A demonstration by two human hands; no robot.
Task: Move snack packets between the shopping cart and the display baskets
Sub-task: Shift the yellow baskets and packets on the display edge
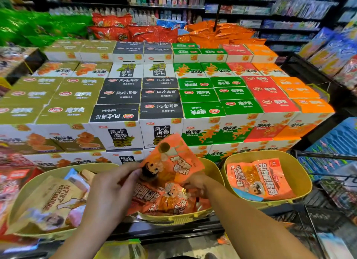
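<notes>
Three yellow display baskets stand in a row in front of me. Over the middle basket [209, 167] an orange snack packet [173, 160] with a cartoon figure stands tilted up. My left hand [114, 183] pinches its left lower edge with the fingertips. My right hand [199, 183] grips its right lower edge, fingers curled into the pile. Several more orange packets [166, 200] lie in that basket beneath. The right basket [301, 173] holds an orange packet [260, 179] lying flat. The left basket [29, 185] holds a beige packet [50, 200] and others.
Stacked snack boxes [160, 104] in olive, black, green, red and orange rise in tiers behind the baskets. Bagged snacks [135, 30] and shelves lie beyond. A black wire rack [316, 216] stands at the right. Something yellow-green [123, 249] shows at the bottom edge.
</notes>
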